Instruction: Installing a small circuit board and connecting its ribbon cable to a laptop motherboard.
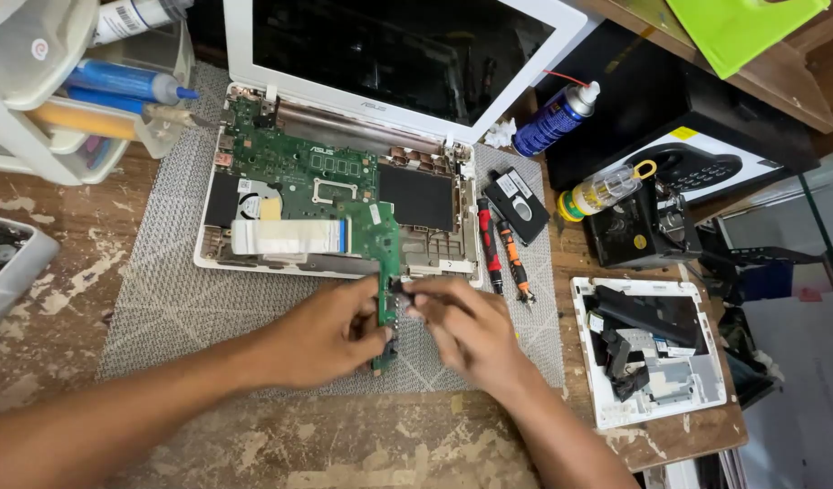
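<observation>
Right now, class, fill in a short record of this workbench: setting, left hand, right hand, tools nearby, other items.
Setting: opened white laptop on a grey mat, worn wooden table
Left hand: grips the green circuit board at its lower strip
Right hand: fingertips pinch at a small dark part on the board's edge
Tools nearby: two screwdrivers right of the laptop
Other items: blue spray can, white cover with black parts

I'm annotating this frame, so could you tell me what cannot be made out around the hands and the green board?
- Head view: the left hand covers the circuit board's lower left edge.
- The small dark part at the right hand's fingertips is too small to identify.
- Both forearms are cut off by the bottom edge.
</observation>
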